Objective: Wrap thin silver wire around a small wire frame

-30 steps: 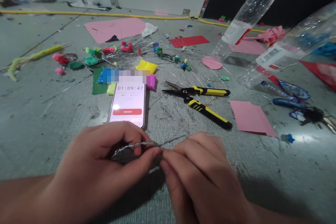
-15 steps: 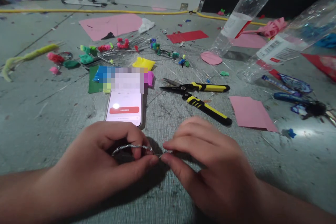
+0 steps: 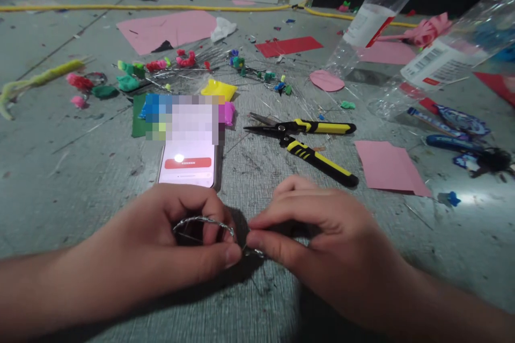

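A craft workshop is suggested: a scuffed grey bench [image 3: 72, 182] is strewn with pink paper sheets [image 3: 167, 29], coloured clay lumps [image 3: 129, 83], thin metal wires [image 3: 225, 59] and yellow-handled black cutters [image 3: 309, 142].

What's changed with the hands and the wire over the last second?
The right hand rolled over from beside the wire to palm-down, its fingertips now pinching the wire end lower, by the left thumb. The free strand that stuck out to the right a second ago no longer shows. The left hand kept its grip on the twisted loop. Phone and cutters lie where they were.
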Available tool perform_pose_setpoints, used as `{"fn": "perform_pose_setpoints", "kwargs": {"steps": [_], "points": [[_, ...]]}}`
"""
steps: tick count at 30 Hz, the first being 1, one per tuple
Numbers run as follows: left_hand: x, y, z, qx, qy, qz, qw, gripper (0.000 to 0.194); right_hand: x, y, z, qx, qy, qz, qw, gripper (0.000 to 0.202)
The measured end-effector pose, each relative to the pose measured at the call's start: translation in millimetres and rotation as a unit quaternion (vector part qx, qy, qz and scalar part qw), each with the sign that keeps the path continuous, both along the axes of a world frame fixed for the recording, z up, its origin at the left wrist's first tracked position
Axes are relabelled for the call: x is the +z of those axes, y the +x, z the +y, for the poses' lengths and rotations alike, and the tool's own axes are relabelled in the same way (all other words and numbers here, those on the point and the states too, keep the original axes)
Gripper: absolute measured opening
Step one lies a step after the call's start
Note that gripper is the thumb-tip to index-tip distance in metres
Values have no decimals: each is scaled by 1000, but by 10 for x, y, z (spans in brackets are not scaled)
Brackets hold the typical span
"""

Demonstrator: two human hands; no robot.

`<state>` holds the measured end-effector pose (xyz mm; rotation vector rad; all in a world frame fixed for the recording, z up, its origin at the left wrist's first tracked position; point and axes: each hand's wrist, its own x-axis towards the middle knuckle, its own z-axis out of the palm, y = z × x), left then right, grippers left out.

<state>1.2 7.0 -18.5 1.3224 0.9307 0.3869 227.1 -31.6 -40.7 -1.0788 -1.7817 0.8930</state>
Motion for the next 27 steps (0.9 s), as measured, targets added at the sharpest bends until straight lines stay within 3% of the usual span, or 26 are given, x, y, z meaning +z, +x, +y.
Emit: {"fn": "perform_pose_setpoints", "kwargs": {"steps": [3,7,10,12,16,22,27], "points": [[-27,-51,7,0,-112,-55,992,36,46,72,60,76,-30,51,995,10],[-79,-67,-50,43,-248,-187,949,23,156,177,61,131,10,119,984,19],[-103,-34,-106,80,-248,-229,938,17,121,192,-14,102,0,149,984,42],[-103,0,-131,92,-244,-236,936,15,45,167,-62,96,-51,178,978,55],[-87,60,-154,115,-253,-269,922,11,-50,60,-79,111,-169,263,943,62],[-88,45,-185,114,-211,-212,948,11,-17,-113,-41,101,-333,298,889,39],[-101,17,-176,105,-208,-219,947,10,-37,-154,-44,77,-319,298,896,28]]}}
